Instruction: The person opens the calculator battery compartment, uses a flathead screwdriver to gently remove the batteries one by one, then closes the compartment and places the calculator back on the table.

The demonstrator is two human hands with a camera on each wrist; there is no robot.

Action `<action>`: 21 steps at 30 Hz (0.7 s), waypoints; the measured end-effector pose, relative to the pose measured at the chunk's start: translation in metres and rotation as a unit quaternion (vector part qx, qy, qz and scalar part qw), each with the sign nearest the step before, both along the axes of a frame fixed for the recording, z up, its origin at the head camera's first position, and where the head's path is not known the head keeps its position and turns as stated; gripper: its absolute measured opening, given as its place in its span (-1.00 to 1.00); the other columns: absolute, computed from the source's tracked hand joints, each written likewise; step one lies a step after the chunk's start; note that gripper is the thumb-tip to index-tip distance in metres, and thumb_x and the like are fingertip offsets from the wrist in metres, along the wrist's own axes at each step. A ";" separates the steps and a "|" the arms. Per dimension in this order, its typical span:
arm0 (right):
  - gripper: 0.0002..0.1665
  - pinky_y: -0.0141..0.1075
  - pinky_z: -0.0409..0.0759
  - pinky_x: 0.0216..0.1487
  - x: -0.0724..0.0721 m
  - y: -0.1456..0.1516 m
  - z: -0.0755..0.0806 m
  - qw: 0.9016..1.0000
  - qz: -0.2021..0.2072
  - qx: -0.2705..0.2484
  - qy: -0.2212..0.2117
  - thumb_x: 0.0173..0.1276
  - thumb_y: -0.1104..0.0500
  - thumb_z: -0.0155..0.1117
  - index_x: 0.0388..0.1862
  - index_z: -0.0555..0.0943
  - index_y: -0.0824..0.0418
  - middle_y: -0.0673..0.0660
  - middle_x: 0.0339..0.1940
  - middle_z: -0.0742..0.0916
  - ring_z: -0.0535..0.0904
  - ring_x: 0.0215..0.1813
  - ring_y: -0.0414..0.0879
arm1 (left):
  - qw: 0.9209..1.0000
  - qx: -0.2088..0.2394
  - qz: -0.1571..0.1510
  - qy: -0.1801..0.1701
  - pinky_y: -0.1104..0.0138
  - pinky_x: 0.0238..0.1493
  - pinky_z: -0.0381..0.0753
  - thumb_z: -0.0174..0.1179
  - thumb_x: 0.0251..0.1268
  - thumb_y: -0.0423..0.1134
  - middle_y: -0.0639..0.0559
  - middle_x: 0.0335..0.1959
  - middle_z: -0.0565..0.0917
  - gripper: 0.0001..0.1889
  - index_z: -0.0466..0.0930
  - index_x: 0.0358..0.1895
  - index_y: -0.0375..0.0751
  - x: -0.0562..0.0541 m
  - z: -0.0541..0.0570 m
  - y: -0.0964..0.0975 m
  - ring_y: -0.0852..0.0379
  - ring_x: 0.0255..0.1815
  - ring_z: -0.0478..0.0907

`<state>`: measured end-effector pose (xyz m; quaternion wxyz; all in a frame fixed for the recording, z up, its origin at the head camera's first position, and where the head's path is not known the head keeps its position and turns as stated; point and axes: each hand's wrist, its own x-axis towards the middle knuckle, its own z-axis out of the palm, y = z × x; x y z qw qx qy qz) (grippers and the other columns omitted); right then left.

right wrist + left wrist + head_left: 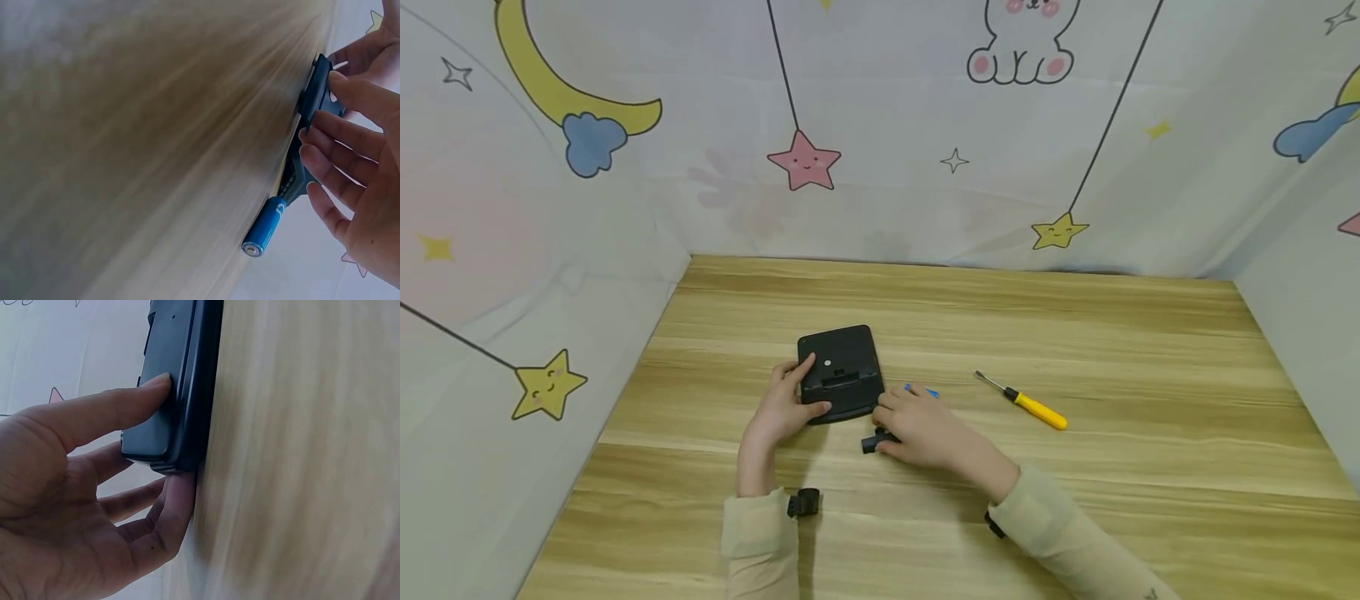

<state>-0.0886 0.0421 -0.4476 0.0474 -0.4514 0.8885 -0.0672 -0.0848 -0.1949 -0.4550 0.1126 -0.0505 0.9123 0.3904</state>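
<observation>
A flat black plastic device (842,350), with a narrow slot and a small pale round spot on its upper face, lies on the table. My left hand (780,408) grips its left side. In the left wrist view, the thumb presses on the device's face (156,425) and another fingertip sits at its lower edge. By the device's near right corner, my right hand (917,425) pinches a small dark elongated piece (870,443) between thumb and fingers. Partly hidden behind that hand, a blue battery (931,392) lies on the table; its end faces the right wrist camera.
A screwdriver with a yellow handle (1041,412) lies to the right, its tip toward the back left. The wood-grain table (1112,333) meets a printed white cloth (910,208) at the back and both sides. Black wrist cameras (805,502) sit at both cuffs.
</observation>
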 end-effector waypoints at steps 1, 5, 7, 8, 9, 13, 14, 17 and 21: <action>-0.64 0.03 0.40 0.30 0.000 0.000 0.000 1.000 0.001 0.000 -0.001 0.31 -0.13 0.26 -0.06 0.62 0.06 -0.03 -0.10 0.64 0.51 0.10 -0.09 | 1.000 0.000 0.000 -0.001 0.06 0.08 0.41 0.31 0.19 -0.27 -0.33 0.48 0.02 -0.14 0.04 0.52 -0.11 0.000 0.000 0.000 -0.15 0.03 0.38; -0.68 0.09 0.38 0.32 0.001 -0.002 -0.002 1.000 0.001 -0.004 -0.002 0.29 -0.08 0.30 -0.09 0.63 0.07 -0.01 -0.10 0.65 0.52 0.12 -0.06 | 1.000 0.003 0.001 -0.004 -0.09 0.28 0.33 0.30 0.20 -0.27 -0.34 0.49 0.00 -0.15 0.04 0.52 -0.10 0.000 -0.001 0.000 -0.29 0.30 0.27; -0.71 0.10 0.38 0.32 0.002 -0.002 -0.002 1.000 0.000 -0.007 -0.001 0.27 -0.06 0.33 -0.13 0.62 0.06 -0.02 -0.13 0.64 0.52 0.09 -0.07 | 1.000 0.005 0.000 -0.005 -0.12 0.34 0.28 0.30 0.19 -0.27 -0.34 0.49 0.00 -0.15 0.04 0.52 -0.10 0.000 -0.001 0.000 -0.33 0.38 0.20; -0.72 0.09 0.40 0.30 0.002 -0.002 -0.001 1.000 0.000 -0.009 -0.001 0.26 -0.05 0.34 -0.14 0.61 0.06 -0.03 -0.15 0.64 0.52 0.07 -0.07 | 1.000 0.007 0.001 -0.006 -0.13 0.35 0.27 0.30 0.19 -0.27 -0.34 0.49 -0.01 -0.15 0.03 0.52 -0.10 0.000 0.000 0.000 -0.34 0.40 0.18; -0.73 0.07 0.41 0.29 0.002 -0.003 -0.001 1.000 0.001 -0.010 -0.001 0.26 -0.04 0.34 -0.15 0.60 0.05 -0.04 -0.17 0.64 0.53 0.04 -0.09 | 1.000 0.007 0.000 -0.007 -0.13 0.35 0.26 0.30 0.19 -0.27 -0.34 0.49 -0.01 -0.14 0.03 0.52 -0.10 0.000 0.000 0.000 -0.34 0.41 0.16; -0.75 -0.16 0.47 0.08 0.003 -0.004 0.001 1.000 0.006 -0.016 -0.013 0.23 0.01 0.38 -0.19 0.56 0.04 -0.07 -0.27 0.67 0.53 -0.14 -0.17 | 1.000 0.005 0.002 -0.009 -0.13 0.36 0.25 0.30 0.19 -0.26 -0.34 0.49 -0.01 -0.14 0.03 0.52 -0.10 0.000 0.000 0.000 -0.36 0.43 0.14; -0.75 -0.21 0.45 0.01 0.003 -0.005 0.001 1.000 0.008 -0.016 -0.018 0.23 0.02 0.38 -0.19 0.55 0.04 -0.08 -0.29 0.68 0.54 -0.18 -0.19 | 1.000 0.005 0.003 -0.010 -0.13 0.36 0.25 0.30 0.19 -0.26 -0.34 0.49 -0.01 -0.14 0.04 0.52 -0.10 -0.001 0.000 0.000 -0.36 0.43 0.14; -0.77 -0.31 0.37 -0.13 0.003 -0.006 0.003 0.999 0.010 -0.017 -0.032 0.23 0.06 0.38 -0.19 0.55 0.04 -0.08 -0.30 0.71 0.57 -0.24 -0.23 | 1.000 0.005 0.004 -0.009 -0.13 0.35 0.27 0.31 0.18 -0.26 -0.34 0.49 0.00 -0.14 0.04 0.52 -0.10 0.000 0.000 0.000 -0.35 0.41 0.17; -0.84 -0.32 0.40 -0.15 0.000 -0.009 0.006 0.999 0.016 -0.019 -0.038 0.25 0.10 0.36 -0.21 0.60 0.04 -0.07 -0.28 0.72 0.58 -0.23 -0.22 | 1.000 0.004 0.002 -0.007 -0.12 0.35 0.27 0.31 0.18 -0.26 -0.34 0.49 0.01 -0.14 0.05 0.52 -0.10 0.000 -0.001 0.000 -0.34 0.40 0.18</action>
